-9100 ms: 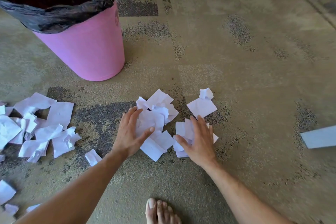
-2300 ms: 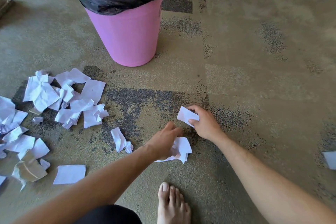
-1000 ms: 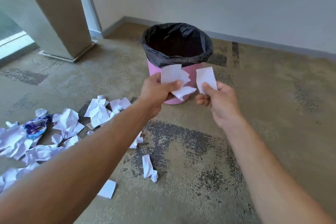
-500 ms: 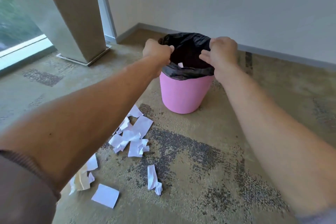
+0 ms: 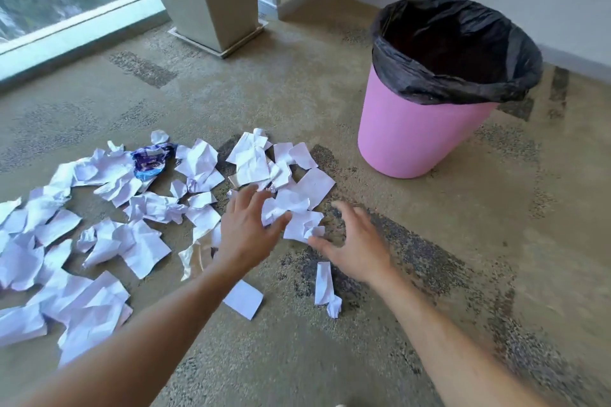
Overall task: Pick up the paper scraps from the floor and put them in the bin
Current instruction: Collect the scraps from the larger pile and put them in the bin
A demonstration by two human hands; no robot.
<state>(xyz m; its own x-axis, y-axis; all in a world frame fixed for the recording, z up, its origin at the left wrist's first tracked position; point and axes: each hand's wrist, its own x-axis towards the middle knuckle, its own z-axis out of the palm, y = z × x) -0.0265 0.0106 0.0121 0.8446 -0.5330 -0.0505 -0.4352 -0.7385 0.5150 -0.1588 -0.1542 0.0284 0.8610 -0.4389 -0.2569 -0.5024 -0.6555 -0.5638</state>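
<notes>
Both hands, left (image 5: 246, 235) and right (image 5: 355, 249), came back from bin (image 5: 426, 129) empty, spread wide over scraps (image 5: 299, 208) between them; last load dumped, loads left.

The floor (image 5: 429, 274) was mottled tan carpet with dark speckled patches. A pink bin (image 5: 420, 139) stood on it. White paper scraps (image 5: 139, 208) lay scattered left of the bin, a blue-purple wrapper (image 5: 150, 160) among them.

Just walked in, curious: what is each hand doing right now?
Left hand: open, empty, over crumpled white paper scraps.
Right hand: open, empty, beside them.
</notes>
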